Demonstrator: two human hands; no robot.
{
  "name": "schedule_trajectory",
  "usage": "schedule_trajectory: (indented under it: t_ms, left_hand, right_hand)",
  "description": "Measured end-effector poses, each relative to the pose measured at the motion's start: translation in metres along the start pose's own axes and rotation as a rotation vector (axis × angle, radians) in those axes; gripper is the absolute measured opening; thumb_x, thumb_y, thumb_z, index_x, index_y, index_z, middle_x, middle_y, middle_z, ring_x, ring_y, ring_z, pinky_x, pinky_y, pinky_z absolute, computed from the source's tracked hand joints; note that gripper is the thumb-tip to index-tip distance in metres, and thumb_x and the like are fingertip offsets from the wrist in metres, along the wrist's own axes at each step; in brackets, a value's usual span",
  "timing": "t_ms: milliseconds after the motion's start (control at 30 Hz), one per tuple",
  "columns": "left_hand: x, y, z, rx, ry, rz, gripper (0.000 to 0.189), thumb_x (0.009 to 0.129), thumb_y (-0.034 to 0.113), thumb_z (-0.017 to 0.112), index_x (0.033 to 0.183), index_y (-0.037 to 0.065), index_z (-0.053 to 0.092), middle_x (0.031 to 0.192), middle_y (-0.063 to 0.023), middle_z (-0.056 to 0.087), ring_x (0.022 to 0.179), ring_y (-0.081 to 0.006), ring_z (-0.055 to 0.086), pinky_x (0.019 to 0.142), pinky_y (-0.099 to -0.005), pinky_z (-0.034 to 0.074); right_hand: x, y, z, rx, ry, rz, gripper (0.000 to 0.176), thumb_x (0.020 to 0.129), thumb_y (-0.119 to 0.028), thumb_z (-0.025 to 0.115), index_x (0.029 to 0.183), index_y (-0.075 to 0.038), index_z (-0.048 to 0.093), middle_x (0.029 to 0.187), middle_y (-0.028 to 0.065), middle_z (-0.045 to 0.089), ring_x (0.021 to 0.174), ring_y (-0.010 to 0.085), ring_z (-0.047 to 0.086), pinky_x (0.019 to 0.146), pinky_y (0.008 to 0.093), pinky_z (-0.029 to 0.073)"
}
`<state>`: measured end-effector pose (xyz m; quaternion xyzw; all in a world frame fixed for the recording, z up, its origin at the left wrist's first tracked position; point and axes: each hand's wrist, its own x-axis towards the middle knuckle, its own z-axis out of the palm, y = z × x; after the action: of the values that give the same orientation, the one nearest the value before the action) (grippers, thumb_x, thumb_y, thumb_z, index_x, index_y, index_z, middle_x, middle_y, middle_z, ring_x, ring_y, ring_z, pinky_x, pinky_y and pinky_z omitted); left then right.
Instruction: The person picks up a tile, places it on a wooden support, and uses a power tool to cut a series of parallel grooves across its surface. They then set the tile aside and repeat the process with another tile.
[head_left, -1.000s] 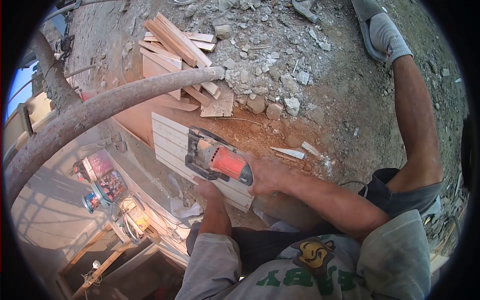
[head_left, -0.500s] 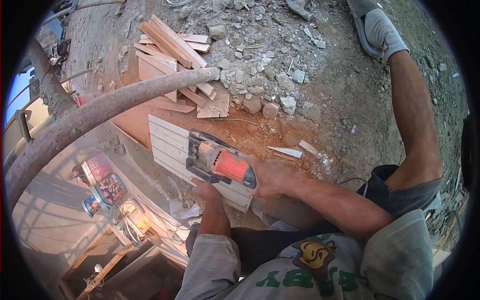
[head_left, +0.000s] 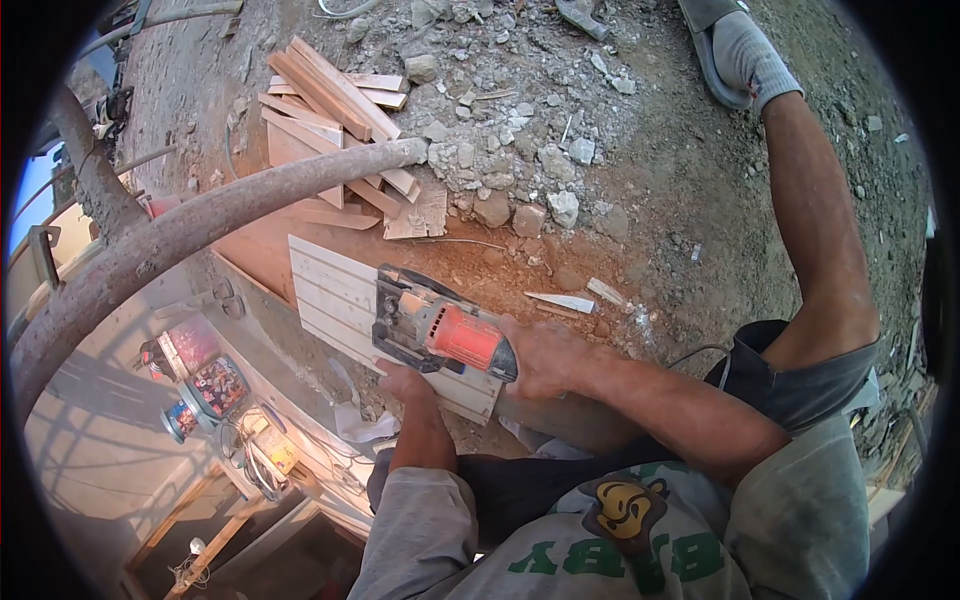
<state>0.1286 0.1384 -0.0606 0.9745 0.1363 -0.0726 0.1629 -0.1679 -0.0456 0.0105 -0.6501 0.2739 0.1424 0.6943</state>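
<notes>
Right hand point(head_left: 540, 355) clamped round rear grip of red-bodied handheld power saw point(head_left: 440, 325). Saw sits flat on pale grooved wooden panel point(head_left: 325, 285), panel lying on reddish dirt at ledge edge. Left hand point(head_left: 405, 382) rests on panel's near edge, just beside saw (fingers hidden, cannot tell whether curled). Long rusty curved pipe point(head_left: 200, 225) crosses above panel.

A red and grey power saw point(head_left: 440, 328) sits flat on a pale grooved wooden board point(head_left: 335, 295), which lies slantwise over a ledge.
</notes>
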Motion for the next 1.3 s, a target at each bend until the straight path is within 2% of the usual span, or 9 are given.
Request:
schedule_trajectory:
  t_ms: [367, 433, 533, 833, 1167, 1300]
  left_hand:
    - [0.011, -0.002, 0.002, 0.043, 0.003, -0.038, 0.092, 0.092, 0.073, 0.035, 0.126, -0.011, 0.049, 0.118, -0.0353, 0.06, 0.107, -0.0475, 0.062, 0.097, -0.0522, 0.047]
    - [0.01, -0.001, 0.001, 0.039, 0.005, -0.044, 0.091, 0.092, 0.073, 0.035, 0.127, -0.011, 0.049, 0.118, -0.0352, 0.06, 0.107, -0.0474, 0.062, 0.097, -0.0523, 0.047]
    - [0.009, -0.001, 0.001, 0.062, -0.02, -0.034, 0.092, 0.092, 0.073, 0.036, 0.127, -0.011, 0.049, 0.118, -0.0349, 0.06, 0.108, -0.047, 0.062, 0.097, -0.0517, 0.047]
    - [0.007, -0.002, 0.001, 0.021, -0.001, -0.014, 0.094, 0.092, 0.072, 0.036, 0.124, -0.015, 0.051, 0.118, -0.0358, 0.06, 0.108, -0.046, 0.062, 0.097, -0.0508, 0.046]
    - [0.018, -0.009, 0.007, -0.055, 0.009, 0.007, 0.095, 0.093, 0.071, 0.037, 0.11, -0.02, 0.059, 0.11, -0.0363, 0.063, 0.101, -0.0466, 0.064, 0.092, -0.0506, 0.049]
    - [-0.001, 0.002, 0.002, -0.041, 0.03, 0.011, 0.096, 0.093, 0.072, 0.036, 0.109, -0.02, 0.06, 0.109, -0.0361, 0.063, 0.101, -0.0462, 0.064, 0.092, -0.0505, 0.048]
  right_hand:
    - [-0.013, 0.002, 0.0, -0.014, -0.003, 0.027, 0.074, 0.076, -0.035, 0.075, 0.129, 0.003, 0.04, 0.106, 0.0294, 0.065, 0.107, 0.0433, 0.063, 0.095, 0.0486, 0.047]
    - [-0.012, 0.004, 0.002, -0.019, 0.024, 0.03, 0.073, 0.072, -0.034, 0.076, 0.125, 0.004, 0.043, 0.103, 0.0289, 0.066, 0.103, 0.0429, 0.065, 0.091, 0.0484, 0.05]
    - [-0.015, 0.006, 0.002, -0.029, 0.003, 0.03, 0.072, 0.076, -0.035, 0.074, 0.128, 0.003, 0.04, 0.103, 0.0291, 0.065, 0.105, 0.0436, 0.063, 0.094, 0.0492, 0.048]
    - [-0.023, 0.01, 0.002, -0.032, 0.005, 0.026, 0.073, 0.077, -0.037, 0.075, 0.128, 0.002, 0.039, 0.101, 0.029, 0.066, 0.102, 0.0439, 0.064, 0.091, 0.0496, 0.049]
    - [-0.027, 0.018, 0.006, -0.01, 0.009, 0.032, 0.07, 0.077, -0.036, 0.075, 0.124, 0.002, 0.041, 0.099, 0.0288, 0.066, 0.1, 0.0442, 0.065, 0.089, 0.0497, 0.05]
    - [-0.036, 0.016, 0.0, -0.001, -0.005, 0.04, 0.063, 0.077, -0.03, 0.073, 0.121, 0.003, 0.042, 0.099, 0.028, 0.066, 0.1, 0.0434, 0.065, 0.089, 0.0489, 0.051]
